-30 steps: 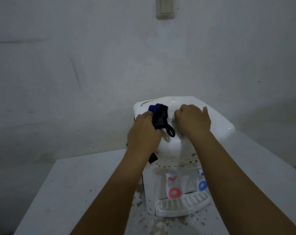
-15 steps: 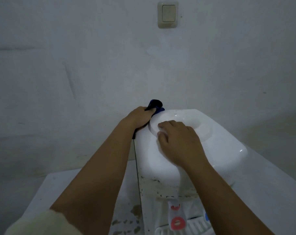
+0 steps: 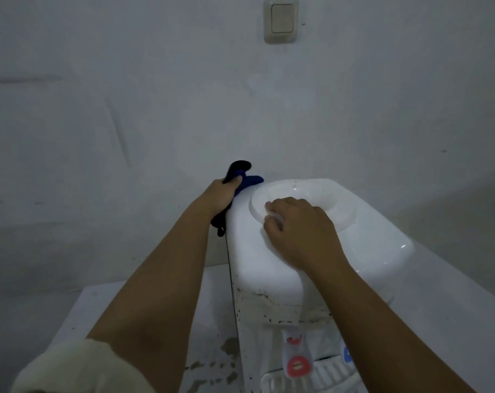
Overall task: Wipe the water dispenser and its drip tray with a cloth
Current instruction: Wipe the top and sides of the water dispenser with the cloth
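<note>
Wiping the far left top corner looks like the step in hand, so the notes run from the left of the frame across. At lower left a pale sleeve (image 3: 79,370) leads up the forearm to the left hand (image 3: 222,194), just left of centre, whose fingers are curled tight round the dark blue cloth (image 3: 242,177); a bunch sticks up past the knuckles and a tail hangs below the palm against the side wall. To do this well, I judge the cloth should be spread flatter under the fingers, since a wad cleans only a narrow strip. Press along the edge and down the side in overlapping passes.

Centre right stands the white water dispenser (image 3: 376,251) on a stained white table (image 3: 453,321). The right hand (image 3: 300,231) lies on its top, fingers bent over the rim of the round bottle well, steadying the body; it holds nothing. Keep that brace firm so the unit does not slide.

Dark specks line the front below the top cap, above the red tap (image 3: 295,364). The drip tray (image 3: 311,378) sits at the bottom edge, not yet reached.
</note>
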